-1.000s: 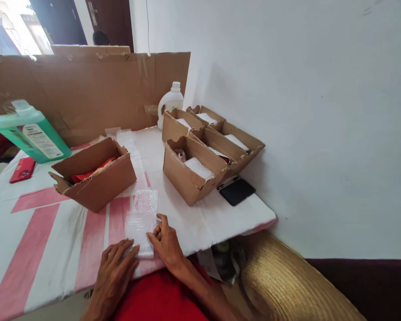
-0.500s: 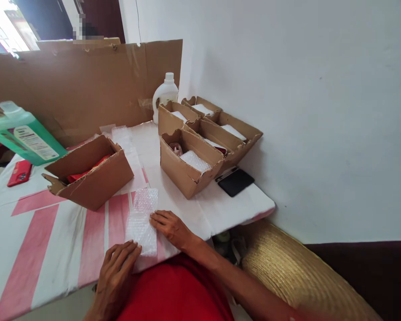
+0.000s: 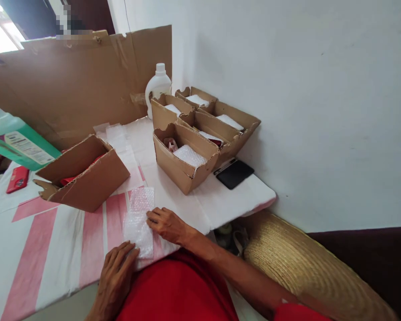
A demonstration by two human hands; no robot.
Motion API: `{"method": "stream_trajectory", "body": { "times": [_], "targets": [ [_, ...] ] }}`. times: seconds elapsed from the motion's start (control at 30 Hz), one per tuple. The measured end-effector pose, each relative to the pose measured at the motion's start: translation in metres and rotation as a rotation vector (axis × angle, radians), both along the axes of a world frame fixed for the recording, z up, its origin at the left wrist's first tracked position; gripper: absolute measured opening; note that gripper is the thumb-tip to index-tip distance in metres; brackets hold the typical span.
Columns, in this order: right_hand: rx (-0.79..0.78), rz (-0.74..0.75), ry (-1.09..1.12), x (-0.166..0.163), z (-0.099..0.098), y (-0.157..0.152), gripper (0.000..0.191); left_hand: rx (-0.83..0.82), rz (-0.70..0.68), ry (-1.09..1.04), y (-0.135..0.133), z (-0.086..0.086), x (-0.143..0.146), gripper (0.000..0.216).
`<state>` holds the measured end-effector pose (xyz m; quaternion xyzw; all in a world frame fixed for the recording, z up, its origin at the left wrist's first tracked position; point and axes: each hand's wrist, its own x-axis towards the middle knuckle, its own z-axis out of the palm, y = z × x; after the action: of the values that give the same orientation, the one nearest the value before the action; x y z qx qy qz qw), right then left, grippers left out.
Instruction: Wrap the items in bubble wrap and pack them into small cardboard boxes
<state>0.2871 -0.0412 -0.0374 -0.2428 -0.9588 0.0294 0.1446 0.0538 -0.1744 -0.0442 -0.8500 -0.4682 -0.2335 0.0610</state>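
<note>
A clear bubble wrap pouch (image 3: 138,234) lies flat at the table's near edge, its upper part (image 3: 142,198) stretching away from me. My left hand (image 3: 115,272) rests at the pouch's lower left edge, fingers stretched out and lying flat, fingertips touching the plastic. On the opposite side, my right hand (image 3: 165,225) has its fingers bent over the pouch's right edge, pinching it. The right thumb is mostly hidden behind the fingers.
An open cardboard box (image 3: 96,185) with red packets stands ahead left, near a green liquid jug (image 3: 23,142) and red phone (image 3: 17,179). Several cardboard bins (image 3: 187,171) hold bubble wrap pieces at right, by a white bottle (image 3: 158,87) and black phone (image 3: 235,174).
The view has shifted slightly, so the table's things sit a little further left and up. My right fingers are more bent at the pouch's edge. My left hand has hardly moved.
</note>
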Motion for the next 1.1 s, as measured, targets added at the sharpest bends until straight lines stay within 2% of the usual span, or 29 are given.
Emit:
{"method": "stream_trajectory", "body": {
  "times": [0.17,0.3,0.4,0.5,0.67,0.8,0.87,0.93,0.97,1.03,1.1],
  "targets": [
    [0.081,0.083,-0.084,-0.001,0.013,0.006,0.016,0.008,0.008,-0.004,-0.001,-0.003,0.0,0.039],
    [0.132,0.159,0.064,0.002,0.02,0.007,0.028,0.047,0.036,-0.031,-0.002,-0.005,0.001,0.038],
    [0.157,0.197,0.195,0.005,0.017,0.007,0.031,0.054,0.058,-0.037,-0.003,-0.008,0.0,0.036],
    [0.165,0.177,0.178,0.006,0.005,0.006,0.03,0.043,0.05,-0.039,-0.003,-0.01,-0.002,0.035],
    [-0.082,0.098,0.144,0.011,-0.009,0.002,0.017,0.029,0.007,-0.082,0.002,0.0,0.001,0.038],
    [-0.284,0.116,0.281,0.019,-0.006,-0.002,0.036,-0.033,0.017,-0.252,0.012,0.03,0.011,0.033],
    [-0.359,0.1,0.372,0.019,-0.006,-0.005,0.029,-0.096,0.033,-0.351,0.023,0.047,0.016,0.028],
    [-0.42,0.022,0.446,0.015,-0.01,-0.01,0.011,-0.163,0.07,-0.422,0.039,0.061,0.018,0.022],
    [-0.446,-0.037,0.476,0.012,-0.013,-0.012,0.008,-0.195,0.106,-0.452,0.048,0.065,0.018,0.021],
    [-0.487,-0.171,0.523,0.004,-0.017,-0.018,0.017,-0.263,0.211,-0.509,0.069,0.068,0.018,0.026],
    [-0.515,-0.308,0.571,-0.004,-0.02,-0.022,0.017,-0.325,0.323,-0.57,0.091,0.065,0.018,0.035]
  ]
}}
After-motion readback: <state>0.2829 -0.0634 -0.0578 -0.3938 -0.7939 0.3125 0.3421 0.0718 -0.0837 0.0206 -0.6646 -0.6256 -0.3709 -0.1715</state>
